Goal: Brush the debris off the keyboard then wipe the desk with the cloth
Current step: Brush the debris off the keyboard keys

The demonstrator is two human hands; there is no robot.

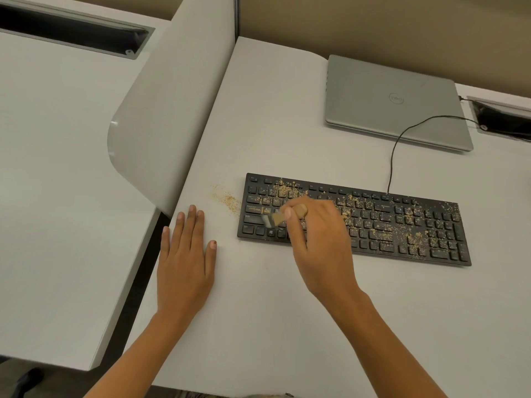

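A black keyboard [388, 222] lies on a pale desk [273, 311], near the middle of the view. Tan debris [287, 191] is scattered over most of its keys, thickly at the upper left and across the right half. A small patch of crumbs [228, 200] of the same colour is spread on the desk just beside the left end of the keyboard.

A small brush [277, 217] with a wooden handle is held in the right hand [319, 239], with the fingers and thumb curled round the handle. The brush head is pointed to the left and is placed over the left part of the keyboard, at the lower rows. It is blurred, so it cannot be told if the bristles touch the keys.

The left hand [185, 254] is laid flat on the desk, palm down, with the fingers straight and the thumb spread out. It is placed to the left of the keyboard, apart from it, near the desk edge.

A closed grey laptop [393, 101] is set at the back of the desk. A black cable [402, 139] is led from the back edge of the keyboard, over the laptop's front corner, toward a slot [502, 119] at the right. A grey divider [169, 116] is stood along the left side of the desk.
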